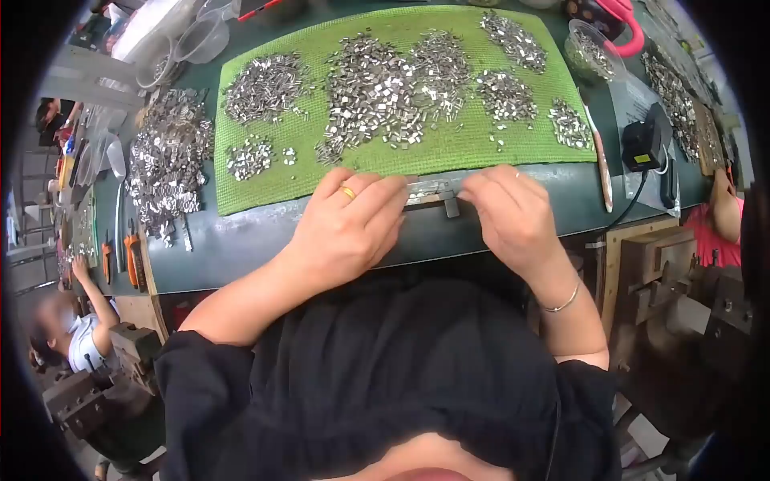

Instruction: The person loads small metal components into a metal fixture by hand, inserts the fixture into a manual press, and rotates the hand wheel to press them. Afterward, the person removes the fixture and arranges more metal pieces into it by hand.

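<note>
A narrow silver metal strip of links (425, 192) spans the gap between my hands, just above the table's front edge. One short link hangs down from its lower side. My left hand (353, 220) is closed around the strip's left end, with the fingers curled over it. At the right end, the fingertips of my right hand (513, 212) are pinched together; whatever they hold is too small to make out. Beyond my hands lies a green textured mat (305, 164), bearing several piles of small silver metal links (373, 88).
Linked metal bands (168, 152) are heaped left of the mat, near orange-handled pliers (134, 260). A white-and-red stick (598, 156) and a black power adapter (642, 144) lie on the right. Clear plastic cups (202, 40) stand behind. Co-workers sit at both sides.
</note>
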`<state>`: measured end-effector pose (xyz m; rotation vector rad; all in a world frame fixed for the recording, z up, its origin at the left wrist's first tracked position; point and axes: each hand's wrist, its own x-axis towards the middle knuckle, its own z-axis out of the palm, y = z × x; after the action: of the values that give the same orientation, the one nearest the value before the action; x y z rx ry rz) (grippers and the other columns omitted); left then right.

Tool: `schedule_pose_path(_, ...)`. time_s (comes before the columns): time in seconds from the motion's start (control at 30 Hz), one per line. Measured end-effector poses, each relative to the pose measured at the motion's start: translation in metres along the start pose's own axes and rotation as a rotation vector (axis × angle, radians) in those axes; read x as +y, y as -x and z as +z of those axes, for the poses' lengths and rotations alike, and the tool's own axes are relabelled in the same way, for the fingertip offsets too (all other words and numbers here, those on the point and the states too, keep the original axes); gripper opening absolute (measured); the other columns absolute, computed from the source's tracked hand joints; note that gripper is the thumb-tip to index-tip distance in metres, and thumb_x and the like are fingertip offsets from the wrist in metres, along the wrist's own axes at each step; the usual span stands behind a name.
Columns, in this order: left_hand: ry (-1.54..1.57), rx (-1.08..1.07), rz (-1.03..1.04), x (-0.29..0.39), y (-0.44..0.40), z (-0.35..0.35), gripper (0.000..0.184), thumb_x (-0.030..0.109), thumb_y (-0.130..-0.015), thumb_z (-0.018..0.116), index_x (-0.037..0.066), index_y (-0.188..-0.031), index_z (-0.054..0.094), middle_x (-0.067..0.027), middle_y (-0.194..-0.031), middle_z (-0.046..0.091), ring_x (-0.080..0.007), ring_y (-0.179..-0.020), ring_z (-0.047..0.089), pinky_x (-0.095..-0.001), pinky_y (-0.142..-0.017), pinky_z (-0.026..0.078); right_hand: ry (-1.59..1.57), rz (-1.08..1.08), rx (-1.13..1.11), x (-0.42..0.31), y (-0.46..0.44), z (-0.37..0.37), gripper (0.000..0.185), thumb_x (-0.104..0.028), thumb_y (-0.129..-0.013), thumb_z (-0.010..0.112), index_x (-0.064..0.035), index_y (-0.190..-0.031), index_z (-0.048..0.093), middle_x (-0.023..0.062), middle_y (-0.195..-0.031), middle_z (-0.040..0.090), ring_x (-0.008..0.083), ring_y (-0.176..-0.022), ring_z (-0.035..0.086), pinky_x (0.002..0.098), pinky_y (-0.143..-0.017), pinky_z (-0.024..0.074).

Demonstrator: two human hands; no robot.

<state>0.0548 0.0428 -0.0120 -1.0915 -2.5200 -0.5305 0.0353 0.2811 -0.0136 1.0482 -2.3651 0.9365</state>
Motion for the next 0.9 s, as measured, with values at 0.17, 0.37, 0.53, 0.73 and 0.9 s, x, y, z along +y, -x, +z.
schedule_pose_path(0.17, 0.175, -0.025, -0.154, -0.006, 0.009, -0.01, 0.039, 0.007, -0.075, 0.077, 0.004, -0.113, 0.067, -0.0085, -0.113, 0.068, -0.0242, -0.096, 0.064, -0.04, -0.087, 0.042, -0.134, 0.089, 0.188, -0.006, 0.005, 0.023, 0.008, 0.002, -0.084, 0.068, 0.0007, -0.09, 0.063, 0.0104, -0.078, 0.059, 0.0247, -0.067, 0.059, 0.0345, -0.06, 0.0482)
schedule_pose_path(0.37, 0.116, 0.081, -0.267, -0.021, 0.022, -0.013, 0.024, 0.013, -0.08, 0.076, 0.009, -0.103, 0.07, -0.0032, -0.106, 0.069, -0.0218, -0.091, 0.064, -0.0384, -0.085, 0.039, -0.663, 0.533, 0.18, -0.012, 0.002, 0.048, 0.003, 0.002, -0.087, 0.068, 0.0034, -0.086, 0.065, 0.0081, -0.088, 0.058, 0.0186, -0.076, 0.056, 0.0285, -0.068, 0.0457)
schedule_pose_path(0.53, 0.16, 0.07, -0.275, -0.021, 0.028, -0.008, 0.021, 0.012, -0.08, 0.076, 0.009, -0.1, 0.07, -0.0024, -0.105, 0.069, -0.021, -0.088, 0.063, -0.0376, -0.084, 0.038, -0.532, 0.498, 0.166, -0.013, 0.002, 0.048, 0.006, 0.001, -0.086, 0.07, 0.0034, -0.086, 0.065, 0.0086, -0.089, 0.059, 0.0193, -0.078, 0.057, 0.0297, -0.069, 0.0463)
schedule_pose_path(0.73, 0.2, 0.048, -0.277, -0.021, 0.028, -0.01, 0.021, 0.006, -0.08, 0.076, 0.006, -0.1, 0.07, -0.0054, -0.104, 0.07, -0.0221, -0.093, 0.066, -0.0367, -0.084, 0.04, -0.486, 0.457, 0.158, -0.013, 0.003, 0.047, 0.006, 0.002, -0.086, 0.069, 0.0028, -0.086, 0.063, 0.0092, -0.088, 0.058, 0.0201, -0.075, 0.057, 0.0306, -0.067, 0.0458)
schedule_pose_path(0.9, 0.207, 0.036, -0.269, -0.021, 0.028, -0.01, 0.021, 0.006, -0.079, 0.076, 0.006, -0.099, 0.07, -0.0052, -0.104, 0.071, -0.0222, -0.092, 0.066, -0.0364, -0.083, 0.039, -0.422, 0.421, 0.164, -0.014, 0.002, 0.049, 0.007, 0.003, -0.085, 0.069, 0.0029, -0.086, 0.062, 0.0107, -0.088, 0.058, 0.0235, -0.075, 0.057, 0.032, -0.066, 0.0457)
